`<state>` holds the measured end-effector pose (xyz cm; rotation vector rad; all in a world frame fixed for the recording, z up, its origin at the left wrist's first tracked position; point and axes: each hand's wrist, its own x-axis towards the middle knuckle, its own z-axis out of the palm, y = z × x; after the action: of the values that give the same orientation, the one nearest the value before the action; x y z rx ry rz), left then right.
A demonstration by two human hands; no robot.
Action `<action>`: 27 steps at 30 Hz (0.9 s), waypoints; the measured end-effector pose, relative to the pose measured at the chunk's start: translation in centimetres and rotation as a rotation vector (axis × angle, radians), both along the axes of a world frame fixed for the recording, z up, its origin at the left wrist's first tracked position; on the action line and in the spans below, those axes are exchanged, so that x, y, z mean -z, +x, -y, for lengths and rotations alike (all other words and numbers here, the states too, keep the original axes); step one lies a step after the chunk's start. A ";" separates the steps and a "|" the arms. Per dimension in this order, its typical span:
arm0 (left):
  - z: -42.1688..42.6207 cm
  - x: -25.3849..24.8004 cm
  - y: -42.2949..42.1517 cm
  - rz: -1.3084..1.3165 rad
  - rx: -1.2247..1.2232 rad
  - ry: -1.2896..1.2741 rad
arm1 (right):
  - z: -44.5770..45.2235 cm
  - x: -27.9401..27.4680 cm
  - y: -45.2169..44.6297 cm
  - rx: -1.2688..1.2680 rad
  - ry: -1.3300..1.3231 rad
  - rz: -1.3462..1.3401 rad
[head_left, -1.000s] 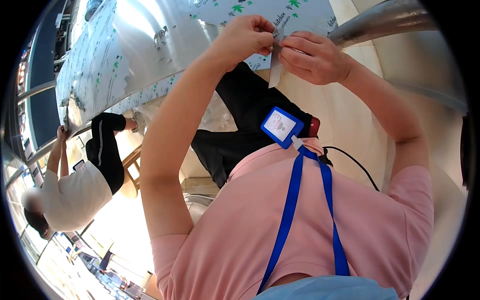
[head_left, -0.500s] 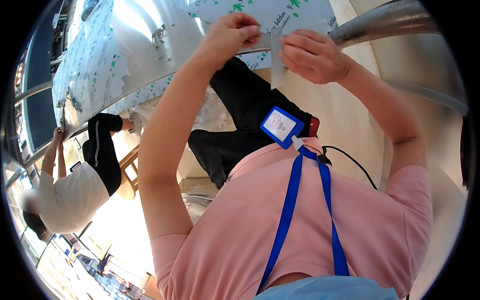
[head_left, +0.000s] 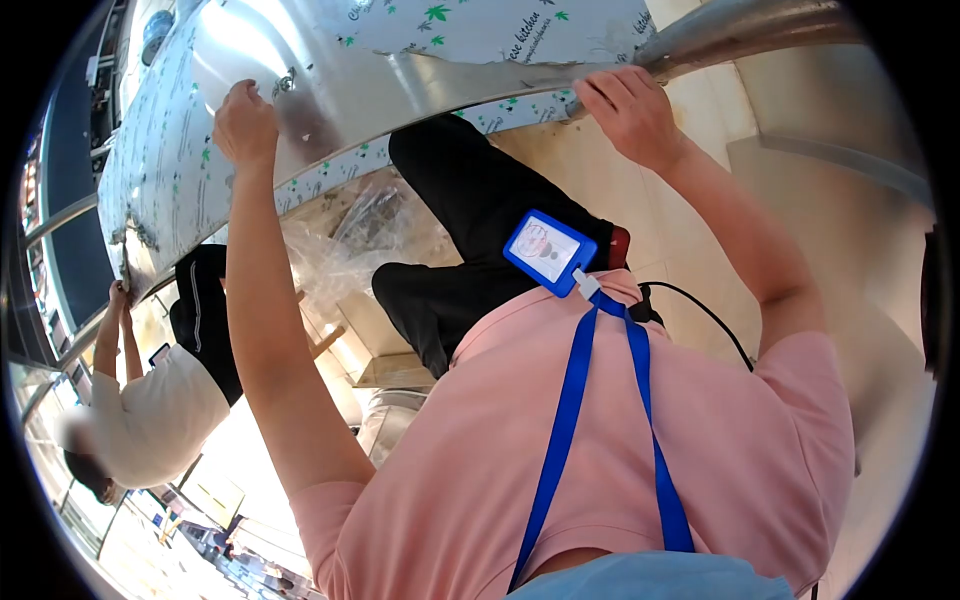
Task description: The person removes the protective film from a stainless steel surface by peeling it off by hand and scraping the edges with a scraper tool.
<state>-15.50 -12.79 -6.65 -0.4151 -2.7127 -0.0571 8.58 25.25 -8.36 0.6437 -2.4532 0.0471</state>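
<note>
My left hand (head_left: 247, 125) is over the bare metal strip of a sheet-metal top (head_left: 430, 88), its fingers closed in a pinch; whatever they hold is too small to make out. Close to its fingertips lies a crumpled dark scrap (head_left: 287, 80). At the right end of the same metal edge is my right hand (head_left: 635, 115), fingers curled together beside a metal pipe (head_left: 750, 38); what lies under them is hidden. Protective film (head_left: 480, 28) with green leaves and "kitchen" lettering covers the top beyond the bare strip, its border ragged.
Another person (head_left: 160, 410) in a white top sits at the left, hands at the far end of the sheet. Crumpled clear plastic (head_left: 370, 230) lies on the floor below the edge. A blue-framed badge (head_left: 550, 252) hangs at my chest. A dark cable (head_left: 705, 315) runs at my right.
My left hand has moved left, away from my right hand, onto the bare metal. My right hand has shifted slightly to the metal edge. The pale strip beside it is no longer visible.
</note>
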 end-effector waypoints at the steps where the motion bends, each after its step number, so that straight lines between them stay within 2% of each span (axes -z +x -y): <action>1: -0.1 -0.1 0.4 -0.096 -0.012 -0.089 | -0.1 0.1 0.0 0.002 -0.003 0.010; 2: -0.4 -0.1 0.5 -0.193 -0.024 -0.176 | -0.3 0.4 -0.1 0.004 -0.005 0.018; 5: -0.4 0.3 -0.3 -0.032 -0.106 0.211 | -0.5 0.8 -0.2 0.001 -0.016 0.026; 8: -0.3 0.0 -1.7 0.184 -0.241 0.052 | -0.4 1.1 -0.3 -0.004 -0.034 0.038; 11: -3.7 -0.5 1.3 -0.223 -0.097 -0.183 | -0.2 1.5 -0.2 0.011 -0.060 0.062; 13: -6.2 -0.8 1.8 -0.262 0.146 -0.050 | -0.1 1.7 -0.2 0.023 -0.078 0.071; 15: -11.1 -1.8 5.3 -0.011 0.499 0.319 | 0.0 1.8 0.1 0.038 -0.092 0.075; 16: -13.5 -2.7 7.1 0.073 0.730 0.265 | -0.1 1.8 0.1 0.039 -0.107 0.075; 19: -18.8 -2.8 11.6 0.385 0.906 0.374 | -0.2 1.7 -0.3 0.040 -0.145 0.071; 22: -20.0 -1.2 12.8 0.258 1.027 0.132 | 0.1 1.9 -0.4 0.055 -0.179 0.064; 27: -18.0 0.9 13.1 0.014 1.036 0.030 | 0.4 2.1 -0.6 0.033 -0.249 0.083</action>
<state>-2.35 5.21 -7.54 -1.7338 -2.2020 -0.3727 7.93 24.86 -10.44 0.5005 -2.4818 0.3673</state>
